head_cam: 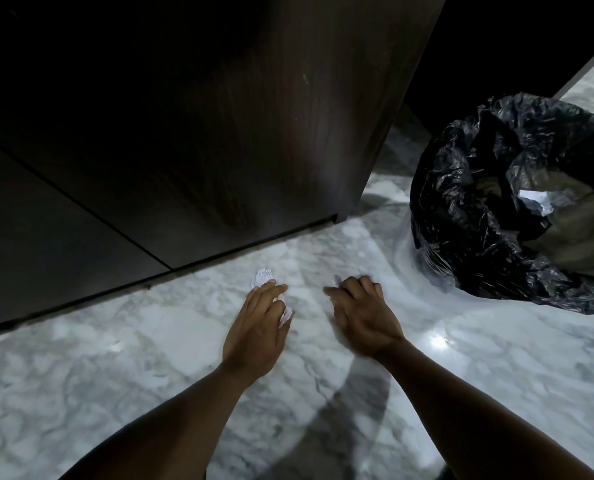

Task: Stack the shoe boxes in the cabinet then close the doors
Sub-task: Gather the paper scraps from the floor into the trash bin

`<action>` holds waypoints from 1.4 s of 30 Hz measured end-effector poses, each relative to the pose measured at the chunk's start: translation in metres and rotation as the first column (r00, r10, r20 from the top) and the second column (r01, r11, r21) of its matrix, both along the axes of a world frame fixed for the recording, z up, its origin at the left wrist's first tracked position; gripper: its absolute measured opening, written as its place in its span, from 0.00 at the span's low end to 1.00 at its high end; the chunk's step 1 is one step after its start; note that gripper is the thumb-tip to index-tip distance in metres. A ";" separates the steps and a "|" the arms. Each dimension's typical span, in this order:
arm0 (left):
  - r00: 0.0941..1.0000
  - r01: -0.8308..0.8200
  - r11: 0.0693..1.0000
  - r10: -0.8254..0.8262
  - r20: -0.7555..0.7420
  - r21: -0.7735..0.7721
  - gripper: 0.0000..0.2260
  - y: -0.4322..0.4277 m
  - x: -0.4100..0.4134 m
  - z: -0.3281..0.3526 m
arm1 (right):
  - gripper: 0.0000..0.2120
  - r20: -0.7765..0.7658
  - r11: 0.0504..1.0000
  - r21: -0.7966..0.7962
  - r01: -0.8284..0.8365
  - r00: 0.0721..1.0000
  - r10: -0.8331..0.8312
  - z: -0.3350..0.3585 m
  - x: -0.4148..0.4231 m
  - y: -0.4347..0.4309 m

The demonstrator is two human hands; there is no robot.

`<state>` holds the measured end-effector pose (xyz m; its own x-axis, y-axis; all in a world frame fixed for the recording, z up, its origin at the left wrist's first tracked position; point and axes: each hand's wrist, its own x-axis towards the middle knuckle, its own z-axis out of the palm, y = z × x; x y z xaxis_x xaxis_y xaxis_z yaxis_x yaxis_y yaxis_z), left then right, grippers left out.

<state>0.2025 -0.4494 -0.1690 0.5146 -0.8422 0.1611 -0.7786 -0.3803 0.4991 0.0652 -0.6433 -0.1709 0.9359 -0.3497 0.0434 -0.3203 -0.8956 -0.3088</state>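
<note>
Your left hand (pixel 257 327) has its grip on one paper wad (pixel 286 315). Your right hand (pixel 361 306) is curled, holding what I cannot tell. Pinch the one loose scrap (pixel 262 276) by its edge, then bin (pixel 462 168) both. The cabinet (pixel 254 116) stands just ahead, with no shoe boxes in view.

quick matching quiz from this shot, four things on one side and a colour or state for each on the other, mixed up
Things:
1. cabinet
2. bin bag
3. left hand
4. floor

Colour or state:
a. grey and white marble
b. black and crinkled, at the right
c. dark wood
d. grips crumpled white paper

Pairs: 1-c, 2-b, 3-d, 4-a
</note>
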 end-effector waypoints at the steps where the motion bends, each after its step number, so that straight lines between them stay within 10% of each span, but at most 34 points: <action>1: 1.000 -0.017 1.000 0.017 -0.013 -0.020 0.12 -0.001 -0.001 0.000 | 0.14 0.016 1.000 0.016 0.017 1.000 -0.018 -0.001 0.000 0.000; 9: 0.996 -0.050 0.987 0.039 0.076 0.152 0.26 0.005 -0.005 0.005 | 0.11 0.063 0.999 0.032 0.023 0.998 -0.025 0.000 0.000 0.001; 42: 0.962 -0.257 0.966 0.258 0.085 -0.016 0.10 -0.003 -0.005 -0.009 | 0.11 0.175 0.989 0.113 0.094 0.978 -0.113 -0.010 -0.002 0.002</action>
<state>0.1980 -0.4529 -0.1782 0.6981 -0.6821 0.2177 -0.6946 -0.5714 0.4370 0.0633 -0.6416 -0.1806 0.8744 -0.4557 0.1670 -0.3398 -0.8205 -0.4597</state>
